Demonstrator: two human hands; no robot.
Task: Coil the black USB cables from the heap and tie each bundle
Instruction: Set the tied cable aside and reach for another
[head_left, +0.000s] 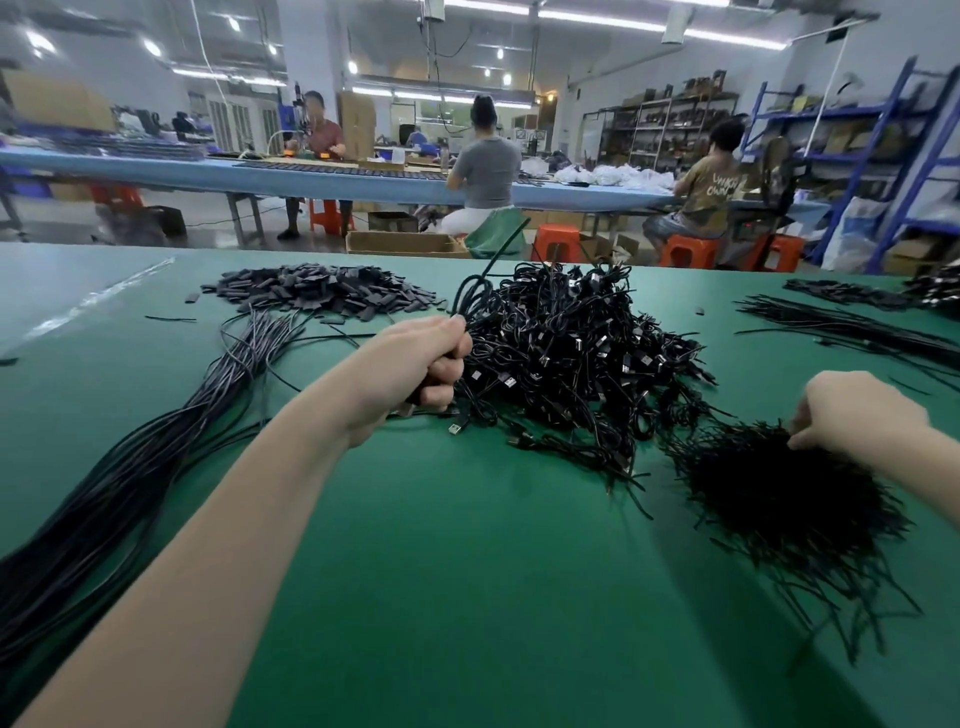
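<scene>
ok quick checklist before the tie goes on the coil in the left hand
1. Coiled cable gripped in left hand: ok.
2. Right hand at the pile of ties: ok, fingers on its top edge.
3. Single tie pinched out: cannot tell, fingertips hidden.
4. Coil clear of the heap of bundles: not ok, it sits against the heap.
5. Cable's loose end tucked in: not ok, a tail sticks up above the loop.
6. Bare green table in front for tying: ok.

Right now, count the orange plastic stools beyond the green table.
5 in view: one far left, one under the blue bench, three at right. Others may be hidden.
</scene>
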